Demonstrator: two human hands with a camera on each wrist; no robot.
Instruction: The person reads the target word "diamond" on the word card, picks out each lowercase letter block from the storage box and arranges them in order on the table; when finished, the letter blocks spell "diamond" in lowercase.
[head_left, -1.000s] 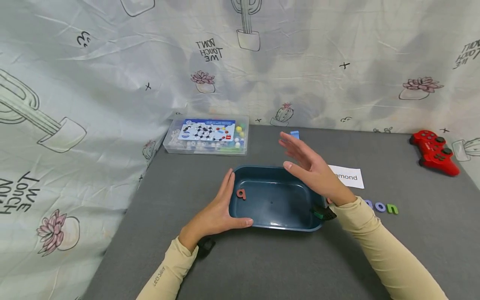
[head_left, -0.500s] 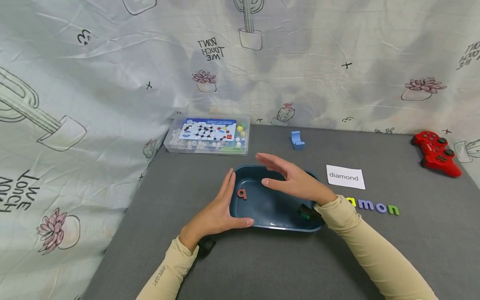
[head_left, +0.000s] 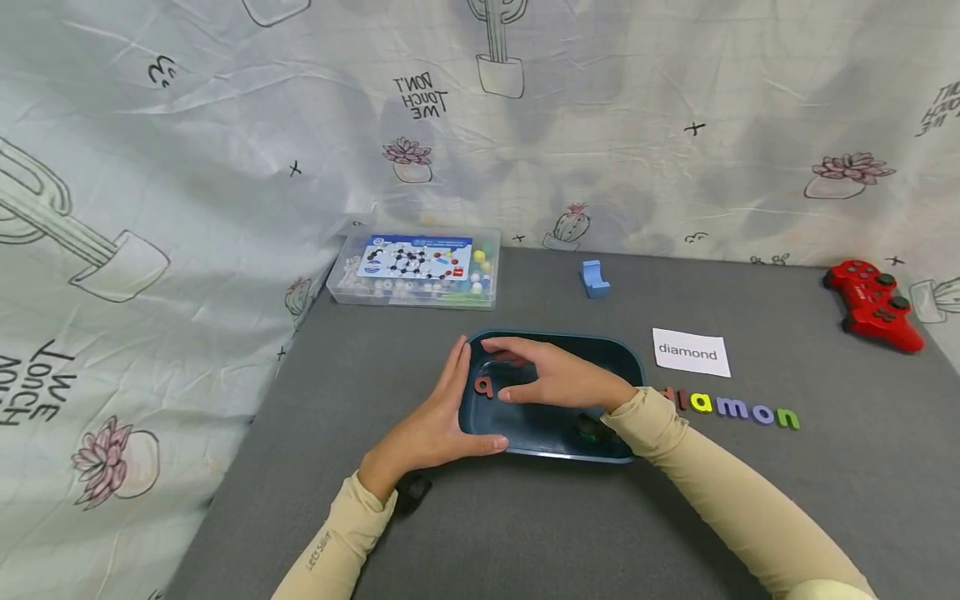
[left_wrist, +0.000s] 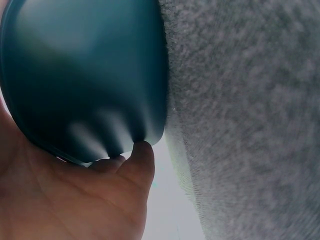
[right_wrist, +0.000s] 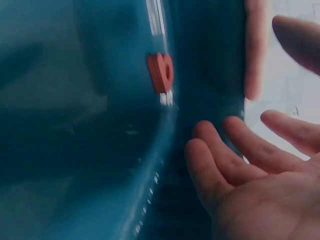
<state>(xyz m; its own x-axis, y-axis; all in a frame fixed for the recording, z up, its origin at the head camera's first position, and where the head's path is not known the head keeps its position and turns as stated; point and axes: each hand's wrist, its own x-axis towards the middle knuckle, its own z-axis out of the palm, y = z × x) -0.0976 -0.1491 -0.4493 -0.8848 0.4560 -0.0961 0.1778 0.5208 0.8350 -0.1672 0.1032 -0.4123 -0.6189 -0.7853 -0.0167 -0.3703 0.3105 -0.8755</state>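
Observation:
A dark teal plastic tray [head_left: 525, 425] sits on the grey table. My left hand [head_left: 423, 425] holds its near left corner, fingers straight along the left end and thumb on the front rim. In the left wrist view, fingertips [left_wrist: 145, 150] of this hand press the tray's outer wall. A small reddish-brown letter [head_left: 483, 387], shaped like a q, lies in the tray's left part. My right hand [head_left: 558, 377] hovers inside the tray with loosely bent fingers, holding nothing; its thumb and fingertips are just right of the letter.
Right of the tray runs a row of coloured letters [head_left: 731, 407] below a white card [head_left: 691, 352] reading "diamond". Farther back are a clear box of beads [head_left: 414, 268], a light blue block [head_left: 595, 279] and a red game controller [head_left: 873, 305].
My right hand has moved left and down into the tray, toward the reddish-brown letter, uncovering the card, the blue block and the letter row. My left hand has stayed on the tray.

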